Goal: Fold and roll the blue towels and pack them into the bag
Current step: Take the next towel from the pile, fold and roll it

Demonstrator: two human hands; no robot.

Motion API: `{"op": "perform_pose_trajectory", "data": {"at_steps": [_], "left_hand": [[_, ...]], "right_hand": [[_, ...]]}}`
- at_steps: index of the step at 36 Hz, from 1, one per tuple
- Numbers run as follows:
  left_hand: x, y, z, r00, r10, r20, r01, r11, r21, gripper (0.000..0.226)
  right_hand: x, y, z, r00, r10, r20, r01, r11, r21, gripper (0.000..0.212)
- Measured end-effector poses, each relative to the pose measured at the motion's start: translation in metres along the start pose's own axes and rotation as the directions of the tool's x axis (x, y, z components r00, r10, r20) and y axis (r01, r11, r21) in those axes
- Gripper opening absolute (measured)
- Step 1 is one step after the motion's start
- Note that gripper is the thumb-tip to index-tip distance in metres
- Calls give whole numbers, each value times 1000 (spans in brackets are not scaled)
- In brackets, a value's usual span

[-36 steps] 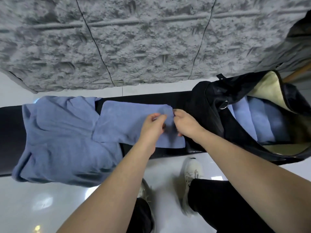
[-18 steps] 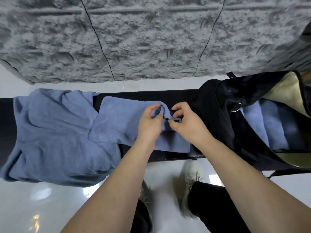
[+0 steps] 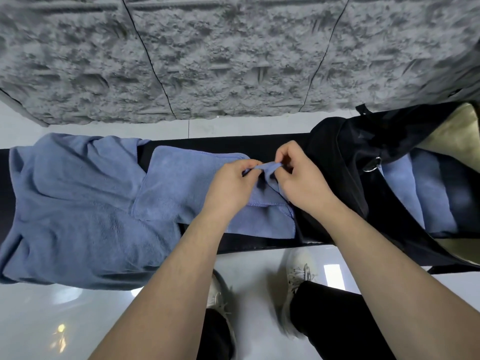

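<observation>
Towels in a loose blue pile (image 3: 70,211) are lying at the left of the black table (image 3: 259,145). Just right of the pile, a folded blue towel (image 3: 181,188) is lying flat, overlapping the pile's edge. We are pinching its raised right end with our left hand (image 3: 228,188) and our right hand (image 3: 301,183), fingers curled around the cloth, hands nearly touching. Farther right, the open black bag (image 3: 337,157) is holding rolled towels (image 3: 420,198) side by side.
</observation>
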State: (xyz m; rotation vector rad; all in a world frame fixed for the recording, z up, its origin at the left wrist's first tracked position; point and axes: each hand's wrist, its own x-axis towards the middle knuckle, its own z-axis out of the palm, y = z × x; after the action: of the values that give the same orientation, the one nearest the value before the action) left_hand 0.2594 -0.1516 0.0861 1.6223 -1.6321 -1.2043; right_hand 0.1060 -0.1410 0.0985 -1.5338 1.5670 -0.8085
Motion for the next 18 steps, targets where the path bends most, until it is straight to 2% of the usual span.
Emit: {"op": "perform_pose_trajectory", "data": {"at_steps": [7,11,13,16,18], "left_hand": [[-1,2,1,981,70,179,-76,997,26,12],[-1,1,1,985,59,164,-64,998,25,15],[0,3,1,988,39,153,-41,999,10,20],[0,6,0,992,-9,124,7,1000,16,28],[0,7,-1,994,-27,110,25,1000,12,31]], "right_hand": [[0,-4,-5,993,87,74,-85,996,-36,19],[1,-5,-7,990,108,91,-108,994,4,25],[3,-5,-8,991,123,48,-127,988,85,26],[6,-6,-8,976,194,-94,-162,950,268,27],[7,-7,-11,963,219,-156,-168,943,287,26]]}}
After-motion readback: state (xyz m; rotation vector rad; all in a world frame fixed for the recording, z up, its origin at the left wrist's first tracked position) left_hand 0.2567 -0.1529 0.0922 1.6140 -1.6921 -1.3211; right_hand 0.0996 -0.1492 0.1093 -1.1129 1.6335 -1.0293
